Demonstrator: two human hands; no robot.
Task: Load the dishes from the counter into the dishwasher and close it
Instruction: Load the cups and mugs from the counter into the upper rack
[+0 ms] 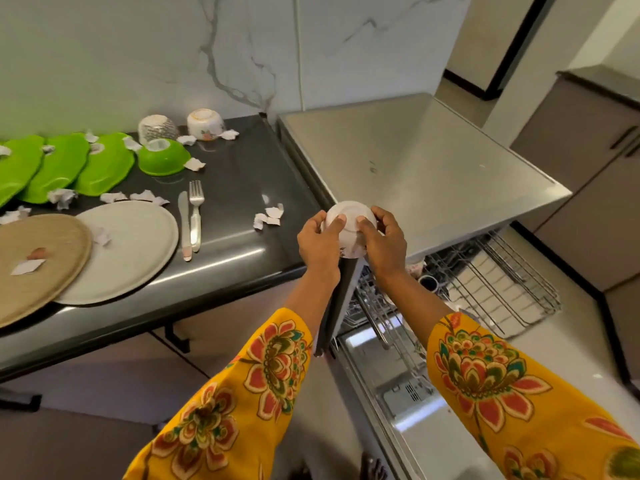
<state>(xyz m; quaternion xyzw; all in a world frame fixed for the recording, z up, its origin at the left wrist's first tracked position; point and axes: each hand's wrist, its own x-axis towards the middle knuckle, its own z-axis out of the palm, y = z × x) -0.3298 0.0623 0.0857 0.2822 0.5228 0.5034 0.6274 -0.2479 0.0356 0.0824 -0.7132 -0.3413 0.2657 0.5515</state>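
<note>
Both hands hold a small white bowl (350, 221) upside down above the gap between counter and dishwasher. My left hand (320, 242) grips its left side, my right hand (384, 242) its right side, thumbs on the base. Below stands the open dishwasher with its upper rack (512, 289) pulled out and the door (398, 393) lowered. On the dark counter (242, 188) lie green leaf-shaped plates (104, 168), an upturned green bowl (162, 161), two upturned patterned bowls (204, 124), a grey plate (135, 247), a tan plate (38, 261), a fork (196, 209) and a knife (184, 223).
Crumpled paper scraps (268, 216) are scattered over the counter and plates. The dishwasher's steel top (415, 161) sits right of the counter. A dark cup (427, 282) sits in the rack. Grey cabinets (588, 168) stand at the right.
</note>
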